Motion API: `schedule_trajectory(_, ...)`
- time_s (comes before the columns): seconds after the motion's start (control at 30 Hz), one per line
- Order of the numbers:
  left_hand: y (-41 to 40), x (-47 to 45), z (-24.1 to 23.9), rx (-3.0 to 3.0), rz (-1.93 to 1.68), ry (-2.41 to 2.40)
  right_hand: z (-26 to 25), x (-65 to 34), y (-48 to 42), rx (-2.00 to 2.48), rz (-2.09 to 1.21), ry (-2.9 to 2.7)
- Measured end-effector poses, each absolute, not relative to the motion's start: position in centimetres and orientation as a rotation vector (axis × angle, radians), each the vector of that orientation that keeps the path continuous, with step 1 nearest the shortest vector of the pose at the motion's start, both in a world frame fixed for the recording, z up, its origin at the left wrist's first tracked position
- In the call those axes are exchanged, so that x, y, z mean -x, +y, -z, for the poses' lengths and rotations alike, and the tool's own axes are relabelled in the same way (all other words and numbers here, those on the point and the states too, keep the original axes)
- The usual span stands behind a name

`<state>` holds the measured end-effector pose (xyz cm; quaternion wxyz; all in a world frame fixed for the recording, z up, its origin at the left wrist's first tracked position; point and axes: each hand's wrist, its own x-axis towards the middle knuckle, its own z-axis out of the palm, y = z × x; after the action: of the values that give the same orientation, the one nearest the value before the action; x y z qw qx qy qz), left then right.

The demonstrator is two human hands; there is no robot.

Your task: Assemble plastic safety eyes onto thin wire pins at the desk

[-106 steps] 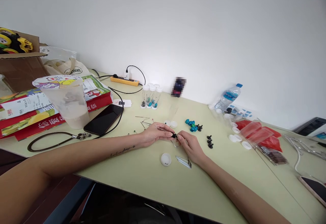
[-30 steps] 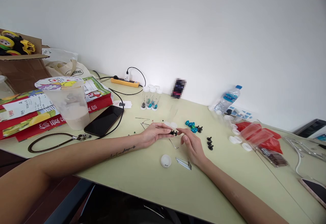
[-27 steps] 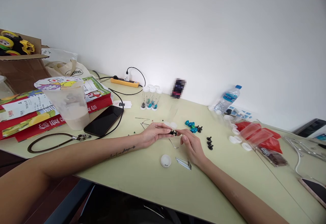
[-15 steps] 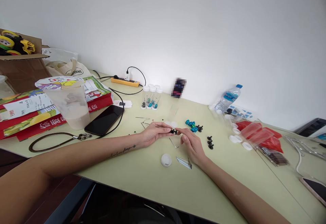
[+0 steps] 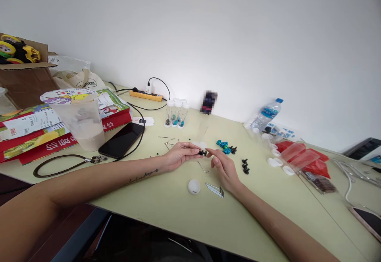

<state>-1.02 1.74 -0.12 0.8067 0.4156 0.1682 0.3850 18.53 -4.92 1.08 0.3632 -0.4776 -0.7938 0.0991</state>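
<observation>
The left hand [image 5: 181, 157] pinches a small black piece [image 5: 203, 153] between thumb and fingers, with the piece jutting from the fingertips toward the right hand [image 5: 223, 170]. That right hand is loosely spread, its index finger stretched to the near end of the piece and its thumb apart from it (whether the fingertip touches or stops just short, I cannot tell). The likeliest mishap, I judge, is a slip: the piece offers little to grip, so a sideways push from that index finger could twist it out of the left hand's pinch. Just below the gap between the hands lies a bent metal key [image 5: 203, 167], and a dropped piece could land beside it. Nearer the wearer than the hands, a white cap [image 5: 193, 185] holds tiny bits; a forearm or wrist brought down there might tip it and scatter them. A careless sweep of the right hand outward could also knock the loose black pieces [image 5: 245, 166] just beyond it out of their group.
</observation>
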Motion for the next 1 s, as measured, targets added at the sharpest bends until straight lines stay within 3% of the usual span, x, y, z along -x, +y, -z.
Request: schedule_trajectory(1.0, 1.74, 1.08, 0.09, -0.951, -0.756, 0.358, -1.15, -17.92, -4.84, 1.271, -0.201, -2.056)
